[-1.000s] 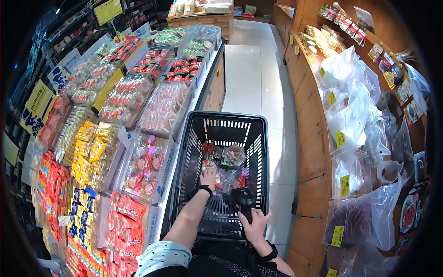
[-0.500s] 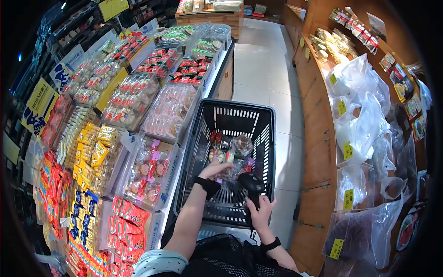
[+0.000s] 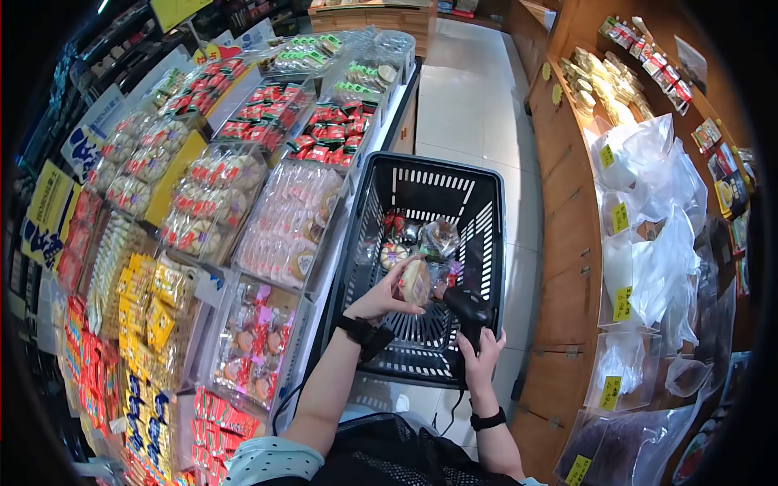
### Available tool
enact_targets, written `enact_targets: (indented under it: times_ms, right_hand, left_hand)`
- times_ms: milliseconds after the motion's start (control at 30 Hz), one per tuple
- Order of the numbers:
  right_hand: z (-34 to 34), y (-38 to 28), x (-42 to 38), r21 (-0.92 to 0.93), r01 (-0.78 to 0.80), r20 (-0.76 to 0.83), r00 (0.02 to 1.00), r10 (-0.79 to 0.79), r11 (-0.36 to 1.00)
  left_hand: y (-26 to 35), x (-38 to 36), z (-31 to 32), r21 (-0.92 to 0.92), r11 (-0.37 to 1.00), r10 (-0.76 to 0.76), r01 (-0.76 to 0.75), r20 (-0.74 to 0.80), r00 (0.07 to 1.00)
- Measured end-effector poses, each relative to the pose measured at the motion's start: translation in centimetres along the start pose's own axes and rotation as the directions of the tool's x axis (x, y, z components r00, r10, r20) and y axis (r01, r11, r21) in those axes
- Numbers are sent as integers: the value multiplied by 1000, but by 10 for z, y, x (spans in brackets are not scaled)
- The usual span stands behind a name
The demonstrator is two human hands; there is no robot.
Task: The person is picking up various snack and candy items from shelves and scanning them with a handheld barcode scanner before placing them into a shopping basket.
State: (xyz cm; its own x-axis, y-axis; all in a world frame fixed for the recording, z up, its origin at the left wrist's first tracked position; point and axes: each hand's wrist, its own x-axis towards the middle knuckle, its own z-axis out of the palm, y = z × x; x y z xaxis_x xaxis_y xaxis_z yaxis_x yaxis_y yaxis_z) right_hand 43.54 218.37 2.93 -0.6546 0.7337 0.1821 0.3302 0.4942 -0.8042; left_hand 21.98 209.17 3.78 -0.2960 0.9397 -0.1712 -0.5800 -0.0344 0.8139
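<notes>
My left hand (image 3: pixel 386 295) is closed on a round, pale packaged pastry (image 3: pixel 416 281), tilted up over the basket, with its printed wrapper facing right. In my right hand (image 3: pixel 481 356) is a black handheld barcode scanner (image 3: pixel 468 307), its handle gripped and its head pointing up and left toward the pastry. Below both hands stands a black slotted plastic shopping basket (image 3: pixel 492 190). Inside lie several wrapped snacks, among them a pale round one (image 3: pixel 394 254) and a clear-wrapped brownish one (image 3: pixel 438 237). Part of the basket's contents is hidden behind my hands.
A display counter on the left holds trays of wrapped sweets, such as red packets (image 3: pixel 332 134) and yellow packets (image 3: pixel 160 301). Wooden shelving (image 3: pixel 553 267) with clear plastic bags (image 3: pixel 652 251) lines the right. A tiled aisle (image 3: pixel 462 105) runs ahead between them.
My left hand has come up from among the snacks with the round pastry now in its fingers. The scanner has shifted slightly right. The whole view has moved a little.
</notes>
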Motion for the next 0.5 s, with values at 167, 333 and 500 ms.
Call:
enact_targets:
  times_ms: [167,333,500]
  right_hand:
    - [3,3,1,-36,41,53,998,-39,998]
    - [8,-2,5,-62,24,52,998,-20,998]
    - [9,-15,4,-80,-34,-6,999,34,996]
  left_hand:
    - [-27,34,-14,-62,983,-168,172,60,984]
    - [-66,34,-16,-25,963,-267,269,76,961]
    - [-67,31,-14,-183,956,-251,229,-108,962]
